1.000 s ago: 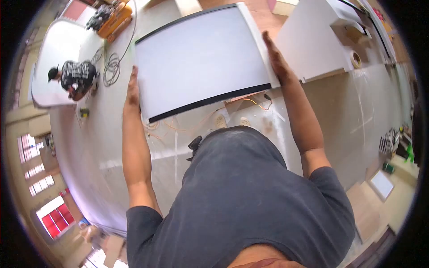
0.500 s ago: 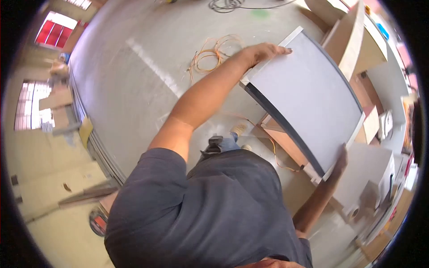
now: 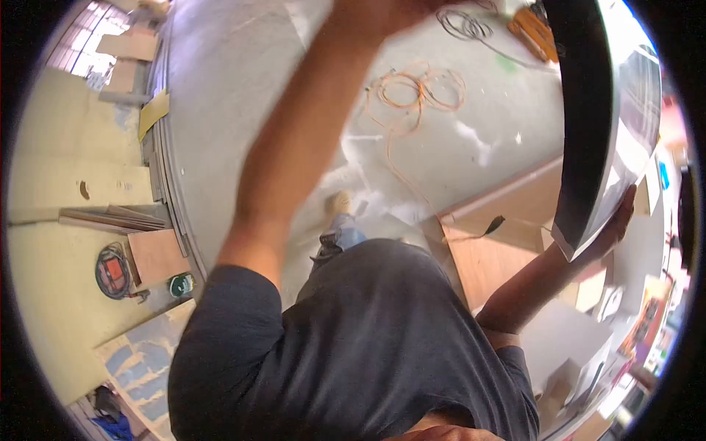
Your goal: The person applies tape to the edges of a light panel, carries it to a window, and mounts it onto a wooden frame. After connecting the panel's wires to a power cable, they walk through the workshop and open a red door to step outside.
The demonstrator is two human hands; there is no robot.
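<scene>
A large framed panel (image 3: 587, 110) is tipped up on edge at the right, with a black side, a pale metal-like rim and a shiny reflecting face. My right hand (image 3: 619, 219) grips it near its lower end, the fingers against the shiny side. At the top edge of the view my left hand (image 3: 390, 13) is blurred and partly cut off; its visible part is apart from the panel, and its fingers do not show clearly. Below the panel stands an open wooden box or cabinet (image 3: 485, 268), with a dark cable end (image 3: 494, 226) over it.
An orange hose (image 3: 421, 92) lies coiled on the concrete floor ahead, with a black cable (image 3: 467, 28) beyond it. An orange-yellow object (image 3: 533, 35) stands near the panel. Boards (image 3: 110, 219), a green can (image 3: 181, 285) and a coiled black cable (image 3: 103, 272) are at left.
The panel has swung from lying broad face up to standing on edge, farther right. My left hand has moved up and away from its visible edge; my right hand stays on it.
</scene>
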